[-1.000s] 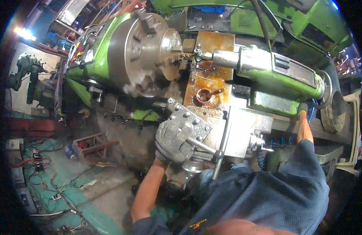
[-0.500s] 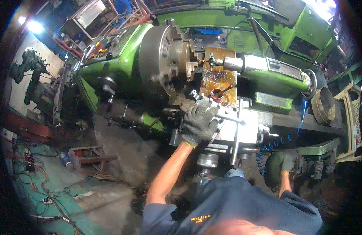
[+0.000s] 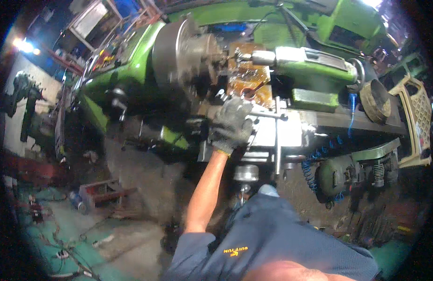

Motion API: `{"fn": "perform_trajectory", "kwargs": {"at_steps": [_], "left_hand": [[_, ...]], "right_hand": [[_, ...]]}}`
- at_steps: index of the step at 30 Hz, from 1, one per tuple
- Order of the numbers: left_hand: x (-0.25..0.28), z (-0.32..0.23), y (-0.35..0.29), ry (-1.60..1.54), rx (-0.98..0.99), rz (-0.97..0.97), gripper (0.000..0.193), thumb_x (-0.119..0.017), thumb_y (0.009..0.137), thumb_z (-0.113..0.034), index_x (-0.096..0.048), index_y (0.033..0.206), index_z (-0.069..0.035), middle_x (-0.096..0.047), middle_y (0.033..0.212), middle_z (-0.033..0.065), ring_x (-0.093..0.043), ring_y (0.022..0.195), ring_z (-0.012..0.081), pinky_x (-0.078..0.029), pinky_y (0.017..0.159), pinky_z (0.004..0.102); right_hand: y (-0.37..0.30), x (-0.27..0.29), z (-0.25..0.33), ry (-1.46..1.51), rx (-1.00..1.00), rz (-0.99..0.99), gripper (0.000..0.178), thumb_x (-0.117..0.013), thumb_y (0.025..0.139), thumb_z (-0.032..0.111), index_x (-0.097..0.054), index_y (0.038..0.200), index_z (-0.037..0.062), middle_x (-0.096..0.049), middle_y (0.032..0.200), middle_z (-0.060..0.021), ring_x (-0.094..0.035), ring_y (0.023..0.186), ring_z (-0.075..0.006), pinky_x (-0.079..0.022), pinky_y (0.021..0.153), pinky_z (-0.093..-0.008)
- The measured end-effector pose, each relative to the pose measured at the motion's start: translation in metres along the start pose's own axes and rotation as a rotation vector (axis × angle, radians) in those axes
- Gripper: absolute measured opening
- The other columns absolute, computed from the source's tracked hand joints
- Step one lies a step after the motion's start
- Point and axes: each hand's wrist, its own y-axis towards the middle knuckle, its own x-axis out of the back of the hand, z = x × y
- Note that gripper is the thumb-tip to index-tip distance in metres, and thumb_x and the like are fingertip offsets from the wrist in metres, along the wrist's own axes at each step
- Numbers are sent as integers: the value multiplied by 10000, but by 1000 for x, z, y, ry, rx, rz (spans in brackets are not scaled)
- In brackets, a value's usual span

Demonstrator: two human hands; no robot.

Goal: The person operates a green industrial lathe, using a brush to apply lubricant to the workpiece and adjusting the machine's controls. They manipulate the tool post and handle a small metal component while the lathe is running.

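Observation:
My left hand (image 3: 231,122), in a grey glove, lies over the lathe's tool post beside a metal lever (image 3: 268,114). Its fingers bend over the post, and their tips are partly hidden. Just beyond them, a small reddish-brown round cup (image 3: 248,93) with a dark-handled brush in it stands on an oily brown plate (image 3: 263,77). The large chuck (image 3: 169,54) sits to the left of that plate, its jaws blurred. From the right, the tailstock (image 3: 301,63) points its metal quill (image 3: 263,57) toward the chuck. My right hand is out of view.
A long upright bar (image 3: 278,145) rises beside the bright cross slide (image 3: 291,131). To the right are a coiled blue air hose (image 3: 309,175), a metal ring (image 3: 376,100) and a beige plastic chair (image 3: 411,122). Cables (image 3: 61,243) trail over the floor at left.
The whole scene has shifted up and slightly left in the view. My right hand, earlier low at the right near the blue hose, has left the picture. My left hand stays at the tool post.

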Motion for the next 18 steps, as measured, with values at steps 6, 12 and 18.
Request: {"fn": "perform_trajectory", "kwargs": {"at_steps": [6, 12, 18], "left_hand": [[-4, 5, -3, -12, -7, -31, 444, -670, 748, -169, -710, 1189, -142, -672, 1245, 145, -627, 1181, 355, -463, 1014, 511], [-1, 0, 3, -19, -1, 7, 443, -717, 736, -160, -717, 1179, -140, -674, 1231, 150, -621, 1182, 347, -443, 1014, 501], [-2, 3, 0, -58, -9, -9, 452, -691, 755, -154, -707, 1204, -104, -681, 1230, 155, -623, 1190, 358, -453, 1040, 505]], "right_hand": [[125, 89, 115, 357, 243, -429, 367, -627, 953, 357, -721, 1060, 18, -730, 1072, -184, -681, 950, -399, -523, 839, -475], [90, 264, 356, 841, 607, -470, 211, -676, 959, 172, -723, 1108, 30, -742, 1060, -123, -702, 945, -194, -541, 861, -327], [39, 317, 500, 847, 974, -170, 238, -635, 995, 219, -714, 1101, 21, -735, 938, -111, -718, 825, -190, -552, 757, -330]]}}
